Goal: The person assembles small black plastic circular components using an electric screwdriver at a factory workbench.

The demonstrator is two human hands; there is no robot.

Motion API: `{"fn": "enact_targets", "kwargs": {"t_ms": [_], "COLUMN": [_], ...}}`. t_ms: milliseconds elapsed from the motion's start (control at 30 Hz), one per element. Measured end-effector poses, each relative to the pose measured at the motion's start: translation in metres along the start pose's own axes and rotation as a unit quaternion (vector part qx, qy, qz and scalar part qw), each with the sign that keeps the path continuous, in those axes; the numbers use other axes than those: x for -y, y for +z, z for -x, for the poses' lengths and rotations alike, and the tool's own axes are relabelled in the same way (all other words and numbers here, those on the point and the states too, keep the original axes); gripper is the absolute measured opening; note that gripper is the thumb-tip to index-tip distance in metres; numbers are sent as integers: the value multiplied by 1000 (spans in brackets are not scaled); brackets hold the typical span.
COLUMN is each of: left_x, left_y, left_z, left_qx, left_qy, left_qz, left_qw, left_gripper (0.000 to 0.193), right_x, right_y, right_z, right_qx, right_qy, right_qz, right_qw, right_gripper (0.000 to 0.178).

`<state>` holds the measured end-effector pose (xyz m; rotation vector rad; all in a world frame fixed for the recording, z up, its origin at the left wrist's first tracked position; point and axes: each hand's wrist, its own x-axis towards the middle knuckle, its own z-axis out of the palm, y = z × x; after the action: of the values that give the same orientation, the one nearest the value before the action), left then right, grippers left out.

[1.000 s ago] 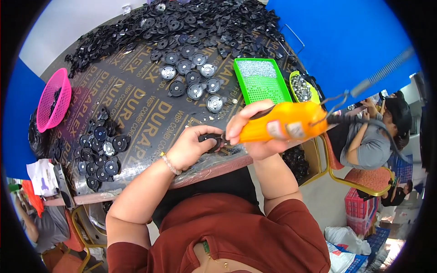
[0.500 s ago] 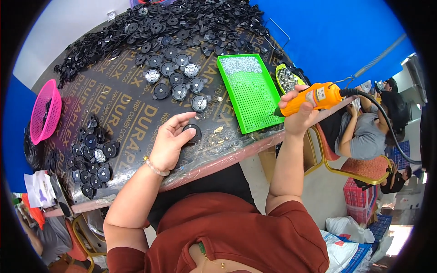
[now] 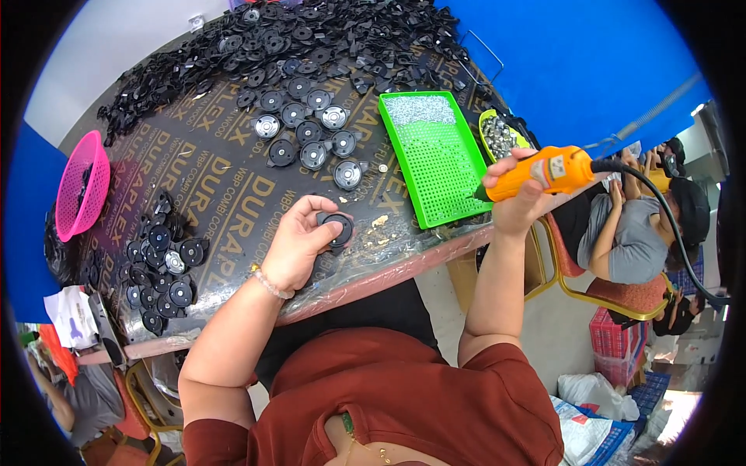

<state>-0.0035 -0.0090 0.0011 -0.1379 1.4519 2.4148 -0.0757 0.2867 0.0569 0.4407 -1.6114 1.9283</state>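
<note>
My left hand [image 3: 289, 242] grips a round black plastic part [image 3: 337, 231] at the near edge of the table, thumb on top and fingers curled behind it. My right hand [image 3: 514, 203] is wrapped around an orange electric screwdriver [image 3: 548, 172], held up with its dark tip pointing left. That tip appears over the right side of a green perforated tray [image 3: 443, 167], which has small silvery screws [image 3: 421, 110] gathered at its far end. Beyond my left hand lies a group of similar round parts [image 3: 312, 155], some with shiny metal discs.
A large heap of black parts [image 3: 303, 39] covers the table's far side. Another cluster [image 3: 159, 260] lies at left, near a pink basket [image 3: 95, 194]. A yellow-green bowl of metal pieces [image 3: 497, 136] stands beside the tray. The screwdriver's cable [image 3: 660, 198] runs right, toward a seated person [image 3: 622, 241].
My left fingers have curled in around the round part, which now looks slightly raised and tilted. My right hand still holds the screwdriver in nearly the same place.
</note>
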Motion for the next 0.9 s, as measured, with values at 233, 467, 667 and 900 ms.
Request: {"fn": "enact_targets", "kwargs": {"t_ms": [233,467,667,900], "left_x": [2,-2,1,1], "left_y": [2,4,3,3], "left_z": [-2,0,-1,-2], "left_qx": [7,13,9,0], "left_qy": [-12,-10,-10,-16], "left_qz": [-44,-65,-73,-89], "left_qw": [999,998,997,996], "left_gripper": [29,29,29,28], "right_x": [32,22,13,9], "right_y": [27,97,109,108], "right_z": [17,52,60,63], "right_qx": [55,226,223,214], "right_qy": [-50,-34,51,55], "right_qz": [-102,-259,-244,-233], "right_qw": [992,938,942,947], "right_gripper": [85,84,86,85]}}
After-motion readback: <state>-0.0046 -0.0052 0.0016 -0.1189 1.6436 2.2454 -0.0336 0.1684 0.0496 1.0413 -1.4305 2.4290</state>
